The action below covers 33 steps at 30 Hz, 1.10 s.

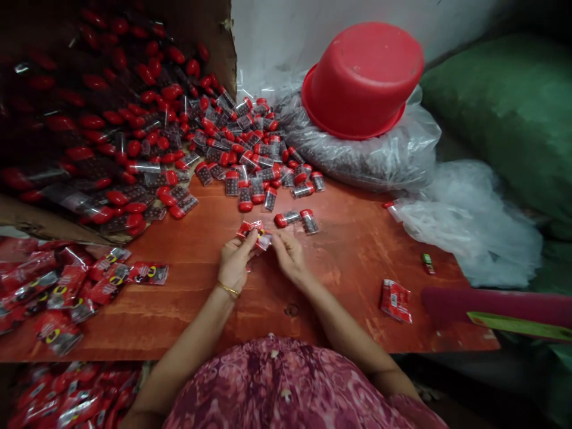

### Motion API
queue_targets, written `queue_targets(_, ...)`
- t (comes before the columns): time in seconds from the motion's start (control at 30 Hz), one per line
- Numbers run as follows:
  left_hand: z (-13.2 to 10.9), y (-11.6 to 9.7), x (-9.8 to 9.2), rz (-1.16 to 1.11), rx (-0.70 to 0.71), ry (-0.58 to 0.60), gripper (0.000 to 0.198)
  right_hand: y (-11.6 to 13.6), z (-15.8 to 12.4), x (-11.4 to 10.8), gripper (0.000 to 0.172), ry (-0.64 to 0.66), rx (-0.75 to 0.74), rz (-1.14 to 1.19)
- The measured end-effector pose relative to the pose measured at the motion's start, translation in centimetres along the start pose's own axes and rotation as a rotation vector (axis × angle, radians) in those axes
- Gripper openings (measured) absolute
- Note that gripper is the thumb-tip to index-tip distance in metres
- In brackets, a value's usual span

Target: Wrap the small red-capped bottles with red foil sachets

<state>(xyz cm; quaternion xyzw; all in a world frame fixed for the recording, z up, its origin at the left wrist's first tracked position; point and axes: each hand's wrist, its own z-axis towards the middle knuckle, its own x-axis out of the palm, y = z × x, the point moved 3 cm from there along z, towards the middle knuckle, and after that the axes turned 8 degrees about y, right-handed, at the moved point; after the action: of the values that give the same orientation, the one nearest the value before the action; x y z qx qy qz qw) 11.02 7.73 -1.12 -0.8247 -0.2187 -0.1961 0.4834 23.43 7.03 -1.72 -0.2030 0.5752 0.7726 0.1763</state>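
Note:
A small red printed plastic packet is held up over the wooden table, in front of my body. My left hand grips it, thumb on top. The fingertips of my right hand are closed at the packet's clear right edge. What is inside the packet is partly hidden by my fingers. Just beyond my hands lie two clear containers with red caps and dark contents, one on its side and another to its right.
A heap of red-capped containers spills from a cardboard box at the left. Red packets pile up at the table's left edge, and one packet lies at the right. A red tub rests upside down on a filled plastic bag.

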Motion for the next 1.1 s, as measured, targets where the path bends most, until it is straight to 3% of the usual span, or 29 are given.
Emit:
queue_targets(0.1, 0.2, -0.7, -0.4, -0.048, -0.068, -0.001, 0.031, -2.2, 2.1, -2.9, 0.033, 0.018, 0.022, -0.139)
queue_targets(0.17, 0.0, -1.0, -0.5, -0.063, -0.116, 0.02, 0.029, -3.8, 3.3, -4.3, 0.033, 0.076, 0.121, -0.453)
queue_targets(0.23, -0.3, -1.0, -0.4, -0.066, -0.144, 0.044, 0.029, -4.8, 3.7, -4.8, 0.03, 0.157, 0.132, -0.64)
queue_targets(0.33, -0.6, -0.8, -0.4, -0.077, -0.154, 0.057, 0.03, -4.9, 2.7, -4.5, 0.024, 0.189, 0.066, -0.661)
queue_targets(0.43, -0.9, -0.6, -0.4, -0.056, -0.149, 0.037, 0.031, -4.1, 0.0, -4.0, 0.018, 0.12, 0.074, -0.511)
queue_targets(0.57, -1.2, -0.4, -0.2, 0.022, -0.101, 0.03, 0.037, -2.1, -4.1, -3.9, 0.022, -0.071, 0.145, -0.027)
queue_targets(0.67, -1.5, -0.3, 0.2, 0.084, -0.079, 0.058, 0.041, -0.4, -5.8, -4.1, 0.021, -0.127, 0.138, 0.139)
queue_targets(0.83, -1.7, 0.1, 0.6, 0.176, -0.075, 0.103, 0.043, 1.2, -5.7, -4.5, 0.018, -0.082, 0.113, 0.113)
queue_targets(1.1, -1.6, 0.1, 0.9, 0.228, 0.031, 0.198, 0.03, 1.3, -5.1, -3.4, 0.015, -0.013, 0.284, 0.46)
